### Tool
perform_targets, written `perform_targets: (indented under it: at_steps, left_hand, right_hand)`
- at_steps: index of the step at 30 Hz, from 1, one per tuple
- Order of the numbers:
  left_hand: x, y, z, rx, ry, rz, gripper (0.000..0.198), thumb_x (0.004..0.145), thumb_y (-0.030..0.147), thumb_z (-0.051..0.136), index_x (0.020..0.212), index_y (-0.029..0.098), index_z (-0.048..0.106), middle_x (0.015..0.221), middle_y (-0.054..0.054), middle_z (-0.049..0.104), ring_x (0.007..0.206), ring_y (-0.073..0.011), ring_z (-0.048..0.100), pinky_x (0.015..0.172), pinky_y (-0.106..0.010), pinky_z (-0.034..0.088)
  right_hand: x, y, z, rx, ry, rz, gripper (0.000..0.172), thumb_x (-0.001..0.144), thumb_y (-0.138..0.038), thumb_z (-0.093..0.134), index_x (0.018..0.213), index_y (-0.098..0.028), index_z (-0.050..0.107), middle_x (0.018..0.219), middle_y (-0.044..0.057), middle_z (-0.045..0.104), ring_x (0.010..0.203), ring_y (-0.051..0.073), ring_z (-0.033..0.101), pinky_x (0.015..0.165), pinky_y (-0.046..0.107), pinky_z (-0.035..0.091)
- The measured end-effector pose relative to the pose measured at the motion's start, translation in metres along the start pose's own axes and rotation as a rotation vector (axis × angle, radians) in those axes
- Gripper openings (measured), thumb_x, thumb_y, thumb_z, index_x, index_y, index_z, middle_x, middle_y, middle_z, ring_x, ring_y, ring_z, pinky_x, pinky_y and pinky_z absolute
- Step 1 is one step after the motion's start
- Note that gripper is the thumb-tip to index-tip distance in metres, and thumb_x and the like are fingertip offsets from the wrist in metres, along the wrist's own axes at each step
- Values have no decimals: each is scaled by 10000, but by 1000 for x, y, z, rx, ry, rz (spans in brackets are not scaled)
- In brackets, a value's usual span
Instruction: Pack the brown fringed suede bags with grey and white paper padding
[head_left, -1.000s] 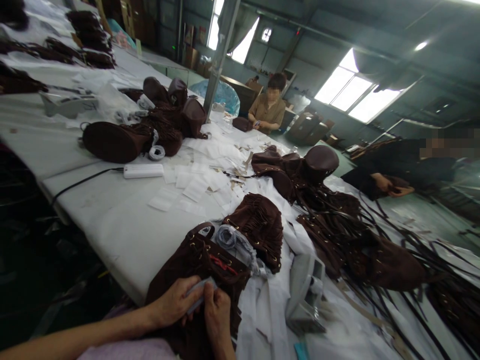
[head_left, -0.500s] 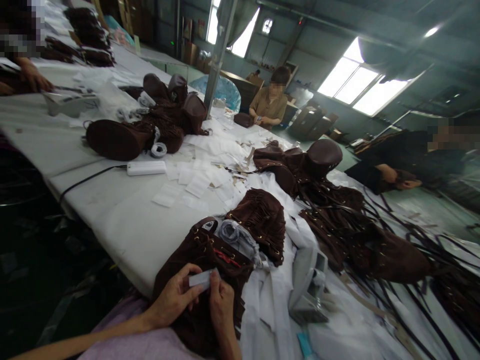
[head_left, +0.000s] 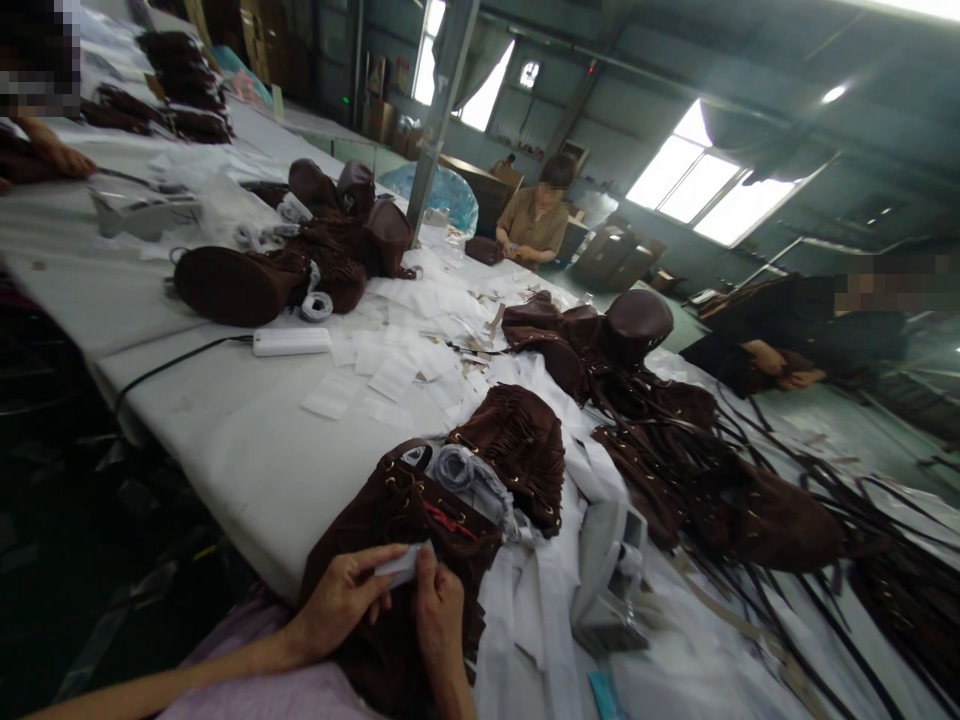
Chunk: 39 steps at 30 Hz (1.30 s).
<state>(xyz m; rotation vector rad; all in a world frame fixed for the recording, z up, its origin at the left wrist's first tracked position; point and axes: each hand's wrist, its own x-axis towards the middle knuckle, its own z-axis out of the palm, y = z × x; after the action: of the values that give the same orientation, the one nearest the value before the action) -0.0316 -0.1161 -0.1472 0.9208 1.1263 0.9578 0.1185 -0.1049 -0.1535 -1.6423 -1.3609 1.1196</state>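
Note:
A small white sheet is pinched between both my hands over a dark brown drawstring bag. My left hand grips its left end between thumb and fingers. At the other end, the thumb and curled fingers of my right hand press on it. Whether the sheet wraps around something cannot be made out. The bag has gold eyelets, a bit of red at its opening and fringe at its side. A coiled strap in clear wrapping lies at its top, beside a second fringed bag.
Right of my hands stands a grey tape dispenser. Farther right lie piled brown bags with long straps. More bags, a white box with a cord and loose white sheets lie ahead. Co-workers stand around the table.
The left fingers have closed farther over the white sheet, covering more of it. The view has shifted slightly. Otherwise the bags stay where they were.

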Motion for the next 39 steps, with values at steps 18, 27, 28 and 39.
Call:
perform_targets:
  at_steps: [18,27,28,39]
  left_hand:
    - [2,-4,-6,89,-132,177,194,824,298,611,860,173,755,635,-10,601,482,-84,505,451,-187,379]
    - [-2,0,-7,34,-163,104,157,776,276,652,858,158,715,672,-12,633,532,-101,539,515,-208,419]
    - [-3,2,-7,-6,-171,80,227,762,289,675,953,167,688,729,-18,654,583,-116,567,553,-217,440]
    - [-3,15,-7,-152,-185,-174,438,708,476,723,972,152,593,812,-41,682,736,-186,637,676,-280,497]
  right_hand:
    - [-3,1,-4,-1,-26,-21,554,861,-632,353,563,-186,492,513,-21,455,504,117,419,494,237,331]
    - [-5,-18,-7,8,-61,18,415,823,-522,533,702,-140,641,633,28,628,613,158,556,563,232,409]
    - [-6,-19,-7,20,-55,9,409,825,-517,533,715,-140,647,643,29,635,620,159,560,570,231,416]
    - [-12,-13,-2,-6,3,-32,425,841,-514,521,704,-137,660,637,42,650,595,157,561,535,223,407]
